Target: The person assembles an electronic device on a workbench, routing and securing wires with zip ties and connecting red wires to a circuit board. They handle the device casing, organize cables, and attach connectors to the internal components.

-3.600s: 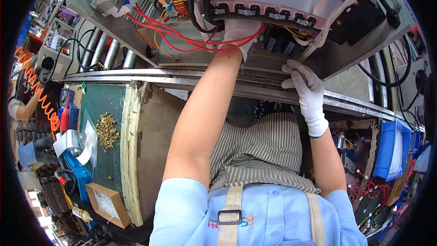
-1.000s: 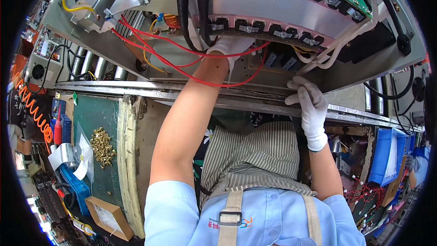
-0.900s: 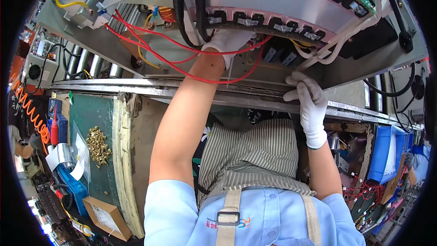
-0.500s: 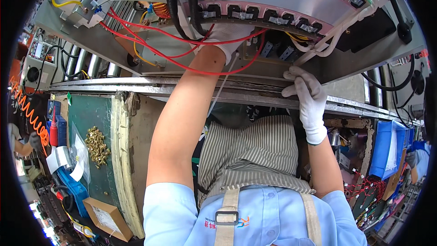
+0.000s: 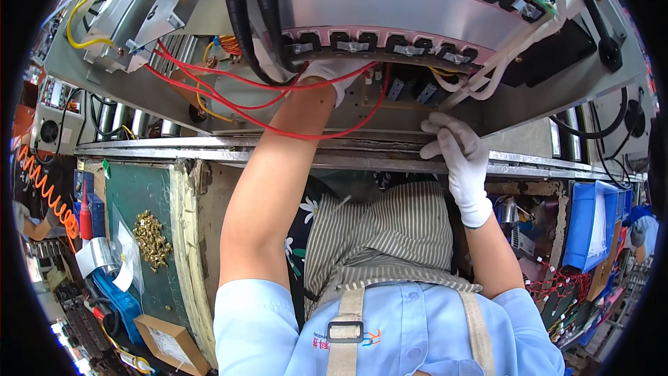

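Note:
My left hand [image 5: 335, 73], in a white glove, reaches into the metal chassis [image 5: 362, 123] below the pink-edged heatsink panel [image 5: 358, 1]. The panel and black cables [image 5: 266, 24] hide its fingers. Red wires [image 5: 278, 132] loop over that wrist and forearm. At the chassis's front edge, my right hand [image 5: 459, 160], also in a white glove, is open. Its fingers are slightly bent and point left, with nothing visible between them. White cables [image 5: 495, 73] run behind it. A small white strip end [image 5: 344, 200] shows over my striped apron [image 5: 396, 237].
A metal rail [image 5: 390, 160] runs under the chassis front. On the green bench at left lie brass fittings [image 5: 152, 240], a red bottle [image 5: 85, 219] and a cardboard box [image 5: 170, 345]. A blue bin [image 5: 590, 226] and red wire bundles [image 5: 560, 285] are at right.
Both hands shift slightly left in the picture, along with the chassis. The thin white strip that hung beside my left wrist across the chassis edge no longer shows there.

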